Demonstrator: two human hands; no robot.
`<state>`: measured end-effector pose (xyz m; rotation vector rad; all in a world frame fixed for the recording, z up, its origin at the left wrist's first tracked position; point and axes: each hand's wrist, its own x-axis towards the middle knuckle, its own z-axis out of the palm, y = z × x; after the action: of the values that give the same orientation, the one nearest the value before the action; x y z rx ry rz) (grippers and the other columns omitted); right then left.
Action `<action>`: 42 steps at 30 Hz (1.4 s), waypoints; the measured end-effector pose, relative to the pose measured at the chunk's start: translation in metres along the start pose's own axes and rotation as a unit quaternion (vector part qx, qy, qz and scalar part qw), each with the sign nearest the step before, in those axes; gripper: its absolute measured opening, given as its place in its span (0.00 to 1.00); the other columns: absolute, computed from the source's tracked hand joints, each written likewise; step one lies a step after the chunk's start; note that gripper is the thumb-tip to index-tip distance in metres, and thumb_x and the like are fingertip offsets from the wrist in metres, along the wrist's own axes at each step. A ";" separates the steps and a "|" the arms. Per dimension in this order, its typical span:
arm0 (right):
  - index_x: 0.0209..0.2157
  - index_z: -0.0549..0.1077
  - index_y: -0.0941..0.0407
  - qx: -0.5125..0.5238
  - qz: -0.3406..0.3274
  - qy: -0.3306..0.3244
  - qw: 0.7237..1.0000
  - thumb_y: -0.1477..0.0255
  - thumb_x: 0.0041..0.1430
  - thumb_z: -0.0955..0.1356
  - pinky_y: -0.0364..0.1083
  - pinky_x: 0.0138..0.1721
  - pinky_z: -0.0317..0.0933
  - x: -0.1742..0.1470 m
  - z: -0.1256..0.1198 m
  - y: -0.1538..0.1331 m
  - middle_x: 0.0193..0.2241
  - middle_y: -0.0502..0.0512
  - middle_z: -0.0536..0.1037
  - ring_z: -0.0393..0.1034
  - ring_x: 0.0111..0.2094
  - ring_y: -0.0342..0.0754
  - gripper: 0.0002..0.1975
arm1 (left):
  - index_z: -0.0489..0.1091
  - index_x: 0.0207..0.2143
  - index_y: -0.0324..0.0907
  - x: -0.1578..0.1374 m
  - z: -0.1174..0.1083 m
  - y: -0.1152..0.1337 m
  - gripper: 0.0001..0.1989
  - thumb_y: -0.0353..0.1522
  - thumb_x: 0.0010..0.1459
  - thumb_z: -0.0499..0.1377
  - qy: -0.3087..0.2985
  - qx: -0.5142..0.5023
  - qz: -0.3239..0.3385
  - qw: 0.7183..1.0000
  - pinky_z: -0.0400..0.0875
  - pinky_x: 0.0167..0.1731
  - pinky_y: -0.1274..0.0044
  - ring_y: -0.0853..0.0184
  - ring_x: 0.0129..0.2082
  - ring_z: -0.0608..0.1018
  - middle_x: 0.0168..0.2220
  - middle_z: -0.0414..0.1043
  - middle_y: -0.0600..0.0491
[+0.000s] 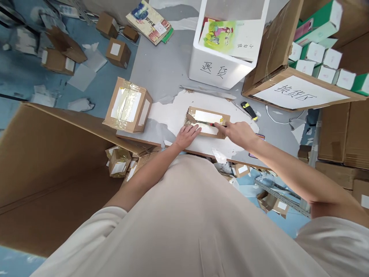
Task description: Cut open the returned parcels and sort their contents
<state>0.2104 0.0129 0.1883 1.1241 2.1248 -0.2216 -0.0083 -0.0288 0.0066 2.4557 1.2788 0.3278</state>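
Observation:
A small brown cardboard box [209,131] with a white label and shiny tape lies on the table before me. My left hand [187,136] rests at its near left corner, fingers stretched out and lying flat on it. My right hand [238,132] is closed round the handle of a slim knife [205,123], its forefinger stretched along it. The knife lies low across the label, its tip toward the box's left end, where a torn brown flap sticks up. Behind my right hand lies a black and yellow box cutter [249,111].
A taped carton [133,105] stands at the table's left edge. At the back are books [150,21], a white bin [221,71] holding books, and a large carton [271,73] of green-and-white boxes. A big open carton [57,154] stands left. A phone [256,146] lies under my right forearm.

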 end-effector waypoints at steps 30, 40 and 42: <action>0.67 0.54 0.49 0.743 0.214 0.161 0.613 0.63 0.63 0.61 0.39 0.16 0.59 -0.050 0.161 0.000 0.36 0.52 0.76 0.62 0.17 0.37 0.31 | 0.43 0.68 0.34 0.093 -0.069 0.039 0.60 0.56 0.42 0.63 -0.144 0.133 -0.008 0.981 0.37 0.62 0.54 0.40 0.67 0.47 0.68 0.45 0.32; 0.66 0.55 0.54 0.440 0.235 0.124 0.858 0.71 0.65 0.58 0.47 0.36 0.61 -0.062 0.121 -0.011 0.40 0.60 0.81 0.75 0.37 0.56 0.28 | 0.48 0.67 0.36 0.094 -0.057 0.034 0.60 0.56 0.38 0.65 -0.139 0.125 -0.017 0.982 0.45 0.60 0.55 0.41 0.61 0.58 0.61 0.57 0.34; 0.67 0.54 0.54 0.421 0.227 0.108 0.871 0.71 0.65 0.57 0.46 0.35 0.60 -0.064 0.117 -0.013 0.40 0.60 0.81 0.74 0.36 0.57 0.29 | 0.48 0.67 0.36 0.094 -0.057 0.035 0.59 0.56 0.38 0.65 -0.136 0.124 -0.018 0.983 0.45 0.60 0.56 0.41 0.61 0.58 0.61 0.57 0.34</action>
<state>0.2836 -0.0896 0.1433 2.1984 1.8798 -0.8900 0.0506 0.0417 0.0767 2.5641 1.3068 -0.1854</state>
